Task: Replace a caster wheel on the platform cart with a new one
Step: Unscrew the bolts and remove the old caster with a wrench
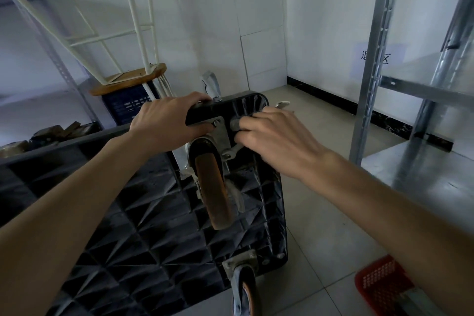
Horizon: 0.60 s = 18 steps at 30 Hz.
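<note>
Centre of frame: platform cart, upturned, ribbed black underside showing. Caster wheel, orange tread, on its metal plate near the cart's far corner. Left hand grips the cart edge just left of the plate, fingers curled over. Right hand just right, fingertips pinching a small grey fitting on the plate

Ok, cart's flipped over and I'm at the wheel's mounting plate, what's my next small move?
Probably keep turning that fastener: your right hand pinches something at the mounting plate of the caster wheel, while the left hand grips the cart edge.
</note>
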Motion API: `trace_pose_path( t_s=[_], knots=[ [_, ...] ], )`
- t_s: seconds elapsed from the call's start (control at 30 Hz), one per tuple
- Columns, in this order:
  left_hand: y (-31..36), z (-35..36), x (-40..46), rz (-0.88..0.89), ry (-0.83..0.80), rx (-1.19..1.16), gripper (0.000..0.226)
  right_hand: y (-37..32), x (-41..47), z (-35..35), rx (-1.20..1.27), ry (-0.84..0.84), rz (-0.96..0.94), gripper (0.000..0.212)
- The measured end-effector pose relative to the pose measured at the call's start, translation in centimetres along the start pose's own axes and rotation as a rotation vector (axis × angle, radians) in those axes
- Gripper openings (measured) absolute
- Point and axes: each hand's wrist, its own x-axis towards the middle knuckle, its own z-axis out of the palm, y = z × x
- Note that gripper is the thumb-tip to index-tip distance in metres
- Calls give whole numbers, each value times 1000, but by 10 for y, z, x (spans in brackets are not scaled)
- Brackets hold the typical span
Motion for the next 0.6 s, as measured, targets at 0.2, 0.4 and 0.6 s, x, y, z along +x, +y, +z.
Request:
trace_pose_path(
  t_s=[0.2, 0.4, 0.6],
  knots=[
    [2, 0, 0, -1, -3, 11, 61, 10, -30, 34, 361, 48, 246, 16],
    [2, -2, -1, -10, -5, 17, 61, -4, -33, 66, 534, 144, 407, 15],
    [3, -1, 0, -20, -13, 26, 60, -12, -42, 89, 674, 218, 497, 14]
  ],
)
